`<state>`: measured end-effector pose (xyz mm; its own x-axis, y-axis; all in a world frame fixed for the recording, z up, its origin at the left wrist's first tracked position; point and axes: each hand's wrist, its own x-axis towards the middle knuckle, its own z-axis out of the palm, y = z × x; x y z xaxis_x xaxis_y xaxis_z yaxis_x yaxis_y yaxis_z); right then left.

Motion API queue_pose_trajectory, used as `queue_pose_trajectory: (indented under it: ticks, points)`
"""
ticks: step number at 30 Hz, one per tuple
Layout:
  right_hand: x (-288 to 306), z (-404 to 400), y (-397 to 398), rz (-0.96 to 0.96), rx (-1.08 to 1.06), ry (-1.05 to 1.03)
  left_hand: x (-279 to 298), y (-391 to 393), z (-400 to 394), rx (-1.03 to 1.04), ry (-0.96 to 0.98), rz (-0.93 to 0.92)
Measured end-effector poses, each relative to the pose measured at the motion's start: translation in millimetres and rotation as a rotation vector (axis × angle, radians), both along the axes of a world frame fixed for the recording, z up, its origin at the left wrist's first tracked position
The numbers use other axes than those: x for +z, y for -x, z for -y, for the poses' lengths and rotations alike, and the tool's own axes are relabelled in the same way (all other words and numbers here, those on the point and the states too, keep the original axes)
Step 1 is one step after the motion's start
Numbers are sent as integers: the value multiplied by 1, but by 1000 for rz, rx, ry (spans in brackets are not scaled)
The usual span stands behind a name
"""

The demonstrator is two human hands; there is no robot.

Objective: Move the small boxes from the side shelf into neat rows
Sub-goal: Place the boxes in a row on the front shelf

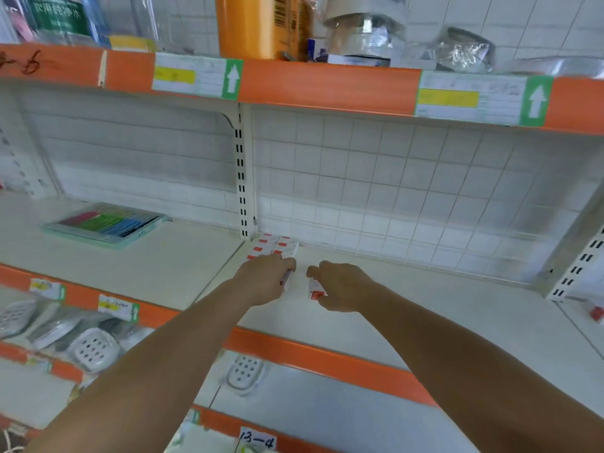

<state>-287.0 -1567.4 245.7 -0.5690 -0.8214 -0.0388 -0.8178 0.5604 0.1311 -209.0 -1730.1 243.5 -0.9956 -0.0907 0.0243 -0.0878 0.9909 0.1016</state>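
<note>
Several small white boxes with red markings (276, 246) lie in rows at the back left corner of the white shelf (408, 308), against the upright post. My left hand (266, 277) is just in front of them, fingers curled round one small box (287, 280) that shows at its right edge. My right hand (340, 286) is beside it, a little to the right, gripping another small white-and-red box (316, 290) that peeks out at its left side. Both hands hover low over the shelf, close together but apart.
A flat teal pack of coloured pens (104, 225) lies on the neighbouring shelf to the left. An orange-edged shelf (327, 89) overhangs above with bottles and wrapped goods. White soap dishes (93, 349) sit on lower shelves. A red item (597, 313) shows at the far right.
</note>
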Motion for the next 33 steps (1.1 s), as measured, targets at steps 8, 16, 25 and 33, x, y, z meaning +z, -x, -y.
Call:
queue_pose_trajectory:
  ticks: [8, 16, 25, 33]
  points:
    - [-5, 53, -37, -7, -105, 12, 1, -21, 64, -125, 0, -11]
    - [-21, 92, -59, -114, -104, 13, -9, -35, 110, -187, -51, -1]
    - [-26, 99, -58, 148, -178, 195, -19, -36, 121, -166, -225, 73]
    - [-27, 96, -55, 321, -233, 277, -16, -35, 118, -125, -190, 103]
